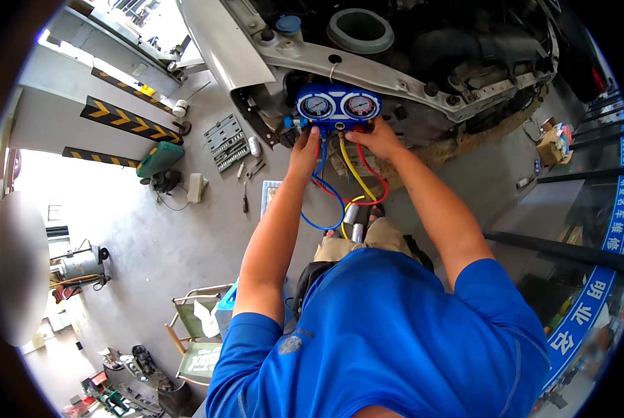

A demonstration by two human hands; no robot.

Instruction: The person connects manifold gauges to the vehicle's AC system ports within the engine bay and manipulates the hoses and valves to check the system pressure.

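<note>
A blue manifold gauge set with two round dials is up against the open front of a car. A thin hook rises from its top toward the car's metal crossbar. My left hand is closed at its lower left, below the blue knob. At the lower right my right hand grips it beside the red knob, partly hidden by the thumb. From its underside hang a blue hose, a yellow hose and a red hose, looping down in front of my legs.
The car's silver crossbar and round air filter are beyond the gauges. An opened socket set and a screwdriver lie on the floor to the left. A folding chair stands at lower left, cardboard boxes at right.
</note>
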